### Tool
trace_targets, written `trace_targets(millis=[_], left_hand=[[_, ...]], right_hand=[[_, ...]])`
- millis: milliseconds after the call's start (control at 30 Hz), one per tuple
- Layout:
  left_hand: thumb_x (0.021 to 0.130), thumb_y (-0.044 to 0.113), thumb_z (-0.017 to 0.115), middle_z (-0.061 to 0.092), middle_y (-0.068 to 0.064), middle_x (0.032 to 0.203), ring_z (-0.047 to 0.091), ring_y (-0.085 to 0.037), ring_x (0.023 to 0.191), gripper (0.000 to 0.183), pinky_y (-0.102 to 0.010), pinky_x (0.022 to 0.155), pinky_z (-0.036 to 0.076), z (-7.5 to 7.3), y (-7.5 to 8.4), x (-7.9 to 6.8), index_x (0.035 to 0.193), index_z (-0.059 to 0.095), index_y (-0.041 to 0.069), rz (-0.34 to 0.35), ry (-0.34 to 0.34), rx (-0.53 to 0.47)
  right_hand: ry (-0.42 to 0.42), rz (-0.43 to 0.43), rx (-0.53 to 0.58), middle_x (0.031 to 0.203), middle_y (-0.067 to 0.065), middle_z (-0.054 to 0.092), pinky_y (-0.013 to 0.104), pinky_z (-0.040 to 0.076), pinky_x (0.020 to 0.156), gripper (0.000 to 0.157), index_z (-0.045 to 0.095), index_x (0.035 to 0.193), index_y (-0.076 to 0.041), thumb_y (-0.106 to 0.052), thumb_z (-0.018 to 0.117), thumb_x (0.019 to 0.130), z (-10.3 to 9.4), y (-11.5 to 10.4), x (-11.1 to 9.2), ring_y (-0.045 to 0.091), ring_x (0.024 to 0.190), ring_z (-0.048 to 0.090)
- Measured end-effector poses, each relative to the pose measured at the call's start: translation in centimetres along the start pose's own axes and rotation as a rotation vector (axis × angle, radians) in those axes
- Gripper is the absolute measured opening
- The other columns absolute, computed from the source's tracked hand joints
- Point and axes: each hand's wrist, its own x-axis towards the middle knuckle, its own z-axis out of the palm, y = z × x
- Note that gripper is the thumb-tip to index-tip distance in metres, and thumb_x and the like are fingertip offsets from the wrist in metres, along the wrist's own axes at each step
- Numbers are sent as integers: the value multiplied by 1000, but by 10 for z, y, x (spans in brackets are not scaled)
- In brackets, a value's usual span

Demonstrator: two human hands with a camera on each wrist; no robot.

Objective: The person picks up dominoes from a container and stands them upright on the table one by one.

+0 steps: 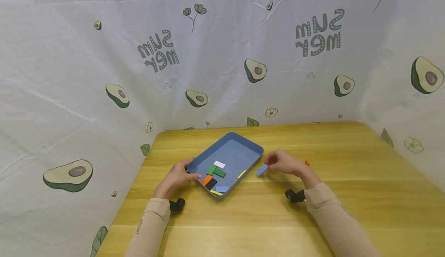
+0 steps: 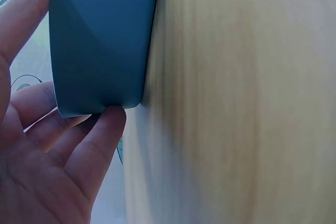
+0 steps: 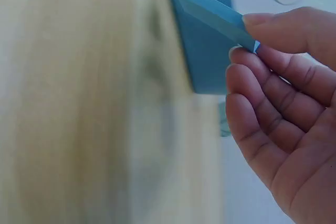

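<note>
At 9 o'clock the left hand [image 1: 176,176] has its grip clamped on the near-left end of the blue tray [image 1: 238,152], thumb at the rim; a hard tug there could swing the tray round on the table [image 1: 240,226] and slide its loose blocks about. Those gather toward the tray's 7 o'clock: an orange block [image 1: 206,179] against a black block [image 1: 211,184], two green blocks [image 1: 219,172] touching, a white block [image 1: 219,164] just beyond; a piece dropped among them could knock them askew. A yellow strip [image 1: 242,174] lies along the wall at 4 o'clock, where a bump might topple it if it stands on edge, which I cannot tell. Outside, at 3 o'clock, the right hand [image 1: 286,162] pinches a light-blue block [image 1: 262,170] by one end, so its free end could tip, or catch the rim if carried low. Past the wrist, a small orange piece [image 1: 307,162], partly hidden, risks a brush from the sleeve.
</note>
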Motion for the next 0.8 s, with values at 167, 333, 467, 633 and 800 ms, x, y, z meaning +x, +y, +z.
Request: trace_targets(millis=[167, 333, 467, 633, 800], left_hand=[[83, 27, 83, 39, -20, 157, 36, -38, 146, 87, -53, 117, 34, -1, 1, 0, 154, 38, 2, -2, -2, 3], [84, 26, 82, 39, -20, 158, 36, -38, 147, 86, -53, 118, 34, 0, 1, 0, 154, 37, 2, -4, -5, 5], [84, 26, 82, 39, -20, 158, 36, -38, 146, 87, -53, 118, 34, 0, 1, -1, 154, 37, 3, -9, -5, 3], [84, 26, 82, 39, -20, 158, 37, -37, 146, 87, -53, 117, 34, 0, 1, -1, 154, 37, 3, -17, -4, -2], [84, 28, 83, 38, -19, 159, 36, -37, 147, 88, -54, 118, 33, -1, 1, -2, 155, 36, 4, -27, -5, 1]], right_hand=[[50, -12, 38, 96, 16, 68, 23, 52, 72, 19, 65, 104, 11, -1, 69, 89, -14, -4, -16, 15, 85, 59], [125, -4, 62, 106, 21, 68, 20, 53, 75, 20, 64, 109, 10, -3, 66, 94, -27, -5, -33, 15, 92, 62], [224, 7, 67, 113, 24, 67, 21, 56, 70, 27, 62, 117, 11, -7, 64, 97, -41, -1, -48, 8, 95, 64], [343, 0, 92, 111, 6, 68, 19, 53, 71, 33, 58, 123, 13, -12, 61, 100, -60, 10, -65, -6, 94, 58], [440, 0, 85, 100, -25, 63, 9, 48, 79, 35, 60, 122, 11, -16, 63, 100, -76, 24, -79, -9, 94, 56]])
